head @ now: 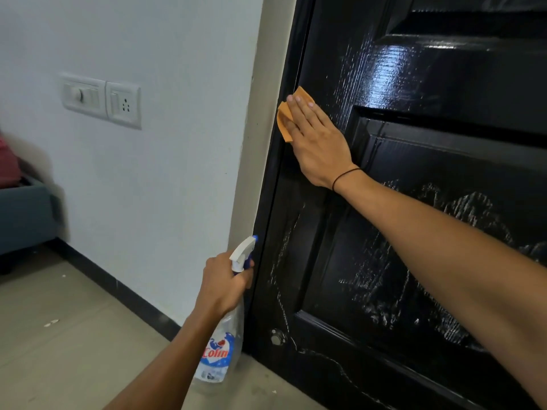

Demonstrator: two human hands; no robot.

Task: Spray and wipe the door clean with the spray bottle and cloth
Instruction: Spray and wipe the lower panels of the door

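1. Glossy black, the door (414,202) fills the right of the view, hung against a pale wall (148,173) with a switch plate (102,99) on the left and a tiled floor (59,335) below.
2. Your right hand (318,143) lies flat, fingers (299,109) straight, pressing the orange cloth (285,119) onto the door's left edge, beside the frame (257,128).
3. Your left hand (225,285) wraps the neck of the spray bottle (222,335), held low near the frame; its nozzle points up.
4. Wet streaks and runs show on the lower panel; left alone, they may dry into marks or drip to the floor.
5. With so little cloth beyond your fingers, your bare hand could smear the gloss.
6. A stray squeeze could wet the wall.
7. Most of the cloth is hidden under your hand, and whether a finger sits on the trigger is hard to tell.
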